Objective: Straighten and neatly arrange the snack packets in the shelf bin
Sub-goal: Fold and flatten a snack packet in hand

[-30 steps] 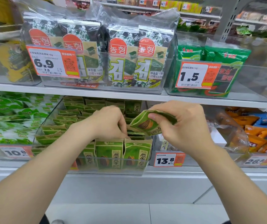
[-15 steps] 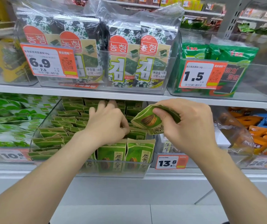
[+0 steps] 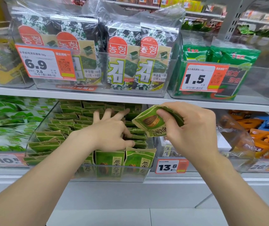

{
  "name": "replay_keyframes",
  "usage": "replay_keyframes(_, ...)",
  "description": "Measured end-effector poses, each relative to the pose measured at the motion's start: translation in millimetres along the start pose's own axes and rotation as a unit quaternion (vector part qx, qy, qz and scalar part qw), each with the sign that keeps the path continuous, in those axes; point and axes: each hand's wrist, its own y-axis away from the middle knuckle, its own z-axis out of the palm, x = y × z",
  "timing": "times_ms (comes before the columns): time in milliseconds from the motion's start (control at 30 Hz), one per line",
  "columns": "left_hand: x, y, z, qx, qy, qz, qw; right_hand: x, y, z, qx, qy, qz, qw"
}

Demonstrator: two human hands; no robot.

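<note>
Sunflower seed packets fill the clear shelf bin on the lower shelf, standing in uneven rows. Your left hand rests on them in the middle of the bin, its fingers spread apart and pointing to 12 o'clock. Your right hand, at 3 o'clock from the left one, pinches one tilted green packet above the bin's right edge, thumb on its front. A 13.8 price tag sits at 6 o'clock from it.
</note>
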Motion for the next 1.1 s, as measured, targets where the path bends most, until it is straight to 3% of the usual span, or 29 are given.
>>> replay_keyframes(167, -3.7, -5.0, 3.9, 0.023, 0.024, -0.031, 0.999, -2.8, -2.2, -3.6, -0.008, -0.018, -0.044, 0.999)
replay_keyframes(333, -5.7, -10.6, 0.4, 0.025, 0.024, -0.05, 0.998, 1.8, -0.1, 18.7, -0.099, -0.032, -0.1, 0.989)
replay_keyframes(400, -5.4, -12.2, -2.0, 0.037, 0.027, -0.057, 0.997, 4.5, -0.9, 31.9, -0.218, 0.014, -0.104, 0.97)
replay_keyframes(500, -6.2, -13.5, -3.2, 0.042, 0.027, -0.063, 0.997, 5.4, -0.7, 49.1, -0.413, 0.119, -0.067, 0.9)
replay_keyframes(567, -5.6, -13.8, -3.0, 0.042, 0.018, -0.065, 0.997, 6.5, -9.0, 51.9, -0.408, 0.139, -0.051, 0.901)
replay_keyframes(667, -3.6, -13.9, -2.8, 0.049, 0.006, -0.07, 0.996, 11.9, -24.8, 55.1, -0.374, 0.085, -0.039, 0.923)
replay_keyframes(800, -3.4, -12.9, -2.5, 0.057, 0.005, -0.073, 0.996, 9.0, -20.6, 67.6, -0.444, 0.139, -0.041, 0.884)
replay_keyframes(900, -2.7, -12.7, -2.0, 0.063, -0.004, -0.067, 0.996, 5.4, -16.7, 65.4, -0.427, 0.061, -0.02, 0.902)
replay_keyframes(967, -2.9, -12.9, -1.4, 0.061, -0.008, -0.066, 0.996, 5.8, -17.0, 56.9, -0.444, -0.018, 0.031, 0.896)
replay_keyframes(1100, -4.2, -12.0, -0.4, 0.066, 0.003, -0.066, 0.996, 15.6, -18.7, 47.9, -0.486, 0.034, 0.014, 0.873)
